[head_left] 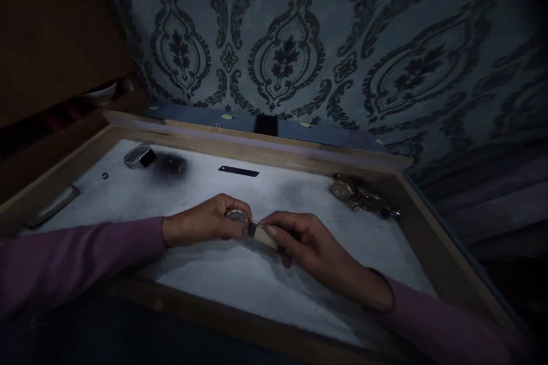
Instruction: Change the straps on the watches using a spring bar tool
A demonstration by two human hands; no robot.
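A round wristwatch (237, 216) is between my two hands, above the white bottom of a shallow wooden tray. My left hand (209, 221) pinches the watch case by its edge, thumb in front and fingers behind. Out from the case, toward the right, runs a pale watch strap (264, 236) with a darker part near the case. My right hand (306, 239) is closed on this strap, with thumb and forefinger close to where it meets the case. Whether the right fingers also hold a small tool, I cannot make out in the dim light.
The wooden tray (274, 152) has raised walls all round. Inside lie a smartwatch (141, 156) at the back left, a flat black strip (238, 171), a small dark curl (105, 175), a curved band (53, 208), and a heap of watches (359, 193) at the back right. Patterned wallpaper rises behind.
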